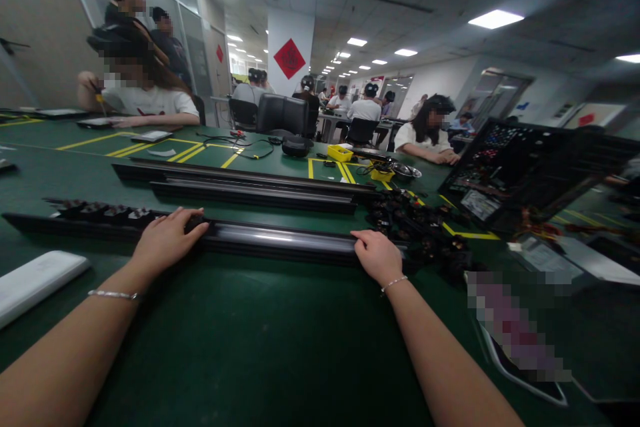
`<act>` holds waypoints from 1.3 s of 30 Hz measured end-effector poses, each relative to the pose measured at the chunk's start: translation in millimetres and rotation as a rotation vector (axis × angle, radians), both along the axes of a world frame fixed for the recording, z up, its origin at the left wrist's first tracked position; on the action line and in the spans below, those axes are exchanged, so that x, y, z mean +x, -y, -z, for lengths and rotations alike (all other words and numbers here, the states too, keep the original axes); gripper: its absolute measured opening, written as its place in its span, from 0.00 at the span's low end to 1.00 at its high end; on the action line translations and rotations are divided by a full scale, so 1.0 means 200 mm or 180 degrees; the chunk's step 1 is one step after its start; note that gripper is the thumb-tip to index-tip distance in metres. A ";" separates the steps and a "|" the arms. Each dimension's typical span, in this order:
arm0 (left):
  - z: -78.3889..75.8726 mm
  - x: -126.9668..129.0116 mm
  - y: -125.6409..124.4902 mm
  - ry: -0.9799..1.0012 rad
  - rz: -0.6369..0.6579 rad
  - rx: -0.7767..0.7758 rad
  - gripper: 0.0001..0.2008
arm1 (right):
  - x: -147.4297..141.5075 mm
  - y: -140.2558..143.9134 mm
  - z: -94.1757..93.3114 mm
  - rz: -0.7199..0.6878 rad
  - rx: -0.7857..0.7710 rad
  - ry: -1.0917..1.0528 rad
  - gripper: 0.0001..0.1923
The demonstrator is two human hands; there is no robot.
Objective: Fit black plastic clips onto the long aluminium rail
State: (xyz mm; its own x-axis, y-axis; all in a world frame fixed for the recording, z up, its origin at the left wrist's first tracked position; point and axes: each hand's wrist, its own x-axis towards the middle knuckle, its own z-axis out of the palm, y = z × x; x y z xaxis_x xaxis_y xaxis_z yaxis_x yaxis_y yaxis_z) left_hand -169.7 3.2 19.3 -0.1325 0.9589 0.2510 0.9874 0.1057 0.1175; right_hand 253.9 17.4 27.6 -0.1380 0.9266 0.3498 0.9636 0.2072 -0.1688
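A long black rail (280,240) with a shiny groove lies across the green table in front of me. My left hand (167,237) rests on it left of centre, fingers curled over a small black part in the rail. My right hand (377,255) grips the rail further right, fingers closed over its top edge. Several small black parts (100,210) sit in a row along the rail's left stretch. A pile of black parts (425,227) lies just beyond the rail's right end.
Two more black rails (240,183) lie parallel behind. A white flat object (35,280) sits at the left edge. An open computer case (525,170) stands at right, a blurred phone (520,340) near it. Yellow trays (340,153) and seated people are further back.
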 end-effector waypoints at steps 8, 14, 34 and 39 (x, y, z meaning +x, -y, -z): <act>0.01 0.01 0.01 -0.0028 0.0143 -0.0068 0.27 | 0.00 0.01 -0.01 0.0031 -0.0013 -0.0038 0.19; 0.03 -0.02 -0.01 -0.0019 -0.0005 0.0014 0.38 | -0.01 0.00 -0.01 0.0048 -0.0028 -0.0039 0.19; 0.03 -0.06 -0.03 -0.0108 0.0189 -0.0269 0.35 | -0.01 0.01 -0.01 0.0085 -0.0084 -0.0004 0.19; 0.02 -0.06 -0.02 -0.0155 0.0254 -0.0389 0.35 | -0.01 0.01 -0.01 0.0072 -0.0090 -0.0016 0.19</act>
State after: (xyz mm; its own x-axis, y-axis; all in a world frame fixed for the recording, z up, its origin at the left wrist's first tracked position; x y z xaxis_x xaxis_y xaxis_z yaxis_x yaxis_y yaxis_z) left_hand -181.7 8.0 14.9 -0.0452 0.9897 0.1360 0.9975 0.0372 0.0603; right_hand 252.5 16.1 29.6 -0.1151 0.9390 0.3240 0.9671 0.1804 -0.1793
